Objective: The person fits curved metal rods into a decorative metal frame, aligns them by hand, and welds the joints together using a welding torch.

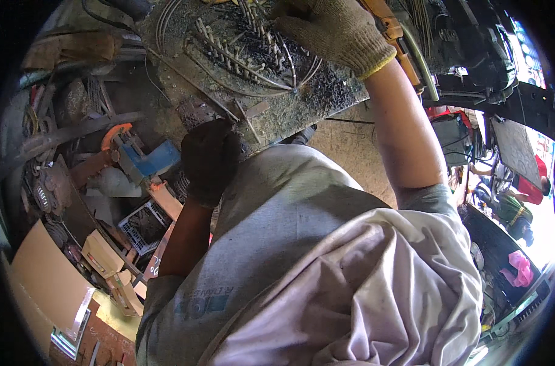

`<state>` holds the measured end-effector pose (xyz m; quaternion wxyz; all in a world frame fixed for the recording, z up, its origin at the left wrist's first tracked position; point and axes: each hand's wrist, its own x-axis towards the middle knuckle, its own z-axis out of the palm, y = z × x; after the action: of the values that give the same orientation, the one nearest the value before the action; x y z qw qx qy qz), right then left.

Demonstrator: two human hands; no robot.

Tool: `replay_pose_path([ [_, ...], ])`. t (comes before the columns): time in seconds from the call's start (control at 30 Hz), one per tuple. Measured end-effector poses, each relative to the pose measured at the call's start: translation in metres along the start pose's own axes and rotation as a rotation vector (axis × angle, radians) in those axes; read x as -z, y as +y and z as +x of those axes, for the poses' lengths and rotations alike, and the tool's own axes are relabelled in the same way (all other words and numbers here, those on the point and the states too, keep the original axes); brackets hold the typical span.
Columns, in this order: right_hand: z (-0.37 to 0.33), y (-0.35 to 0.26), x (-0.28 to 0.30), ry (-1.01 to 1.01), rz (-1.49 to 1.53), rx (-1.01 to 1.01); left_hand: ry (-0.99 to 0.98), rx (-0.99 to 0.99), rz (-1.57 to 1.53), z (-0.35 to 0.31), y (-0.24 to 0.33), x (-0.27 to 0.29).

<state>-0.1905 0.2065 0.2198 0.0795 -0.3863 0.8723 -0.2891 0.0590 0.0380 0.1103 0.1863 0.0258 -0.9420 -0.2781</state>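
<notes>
My left hand [209,160], in a dark glove, is closed at the near edge of a grimy metal bench [174,91]. Its fingers blend into shadow, and what they hold, if anything, is hidden. Beside it lie a thin metal rod [195,88] and a short rod [248,122]. My right hand [335,36], in a beige knit glove with a yellow cuff, reaches over the far side of the bench. Its fingers look curled together near the upper edge of the view, their hold unclear. Just left of them stand rows of short metal pegs [228,58], with curved wires around them.
Dark grit [332,91] covers the bench's right part. An orange bar [399,36] runs beside my right forearm. At left are a blue metal part [152,157], cardboard [52,274] and a crate [144,227]. Other people [524,201] are far right, beyond a dark bin [500,256].
</notes>
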Motion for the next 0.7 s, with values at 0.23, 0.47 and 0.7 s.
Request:
replay_pose_path([
  [0.23,0.005,0.016,0.01,-0.046,-0.175,0.036,0.001,0.017,-0.039,-0.005,-0.003,-0.001],
  [0.47,0.002,0.008,0.006,0.01,0.067,0.037,-0.033,0.051,-0.029,-0.005,-0.002,-0.001],
  [0.7,0.008,-0.007,0.002,-0.047,-0.098,-0.016,0.015,-0.02,-0.041,-0.001,-0.002,0.0],
])
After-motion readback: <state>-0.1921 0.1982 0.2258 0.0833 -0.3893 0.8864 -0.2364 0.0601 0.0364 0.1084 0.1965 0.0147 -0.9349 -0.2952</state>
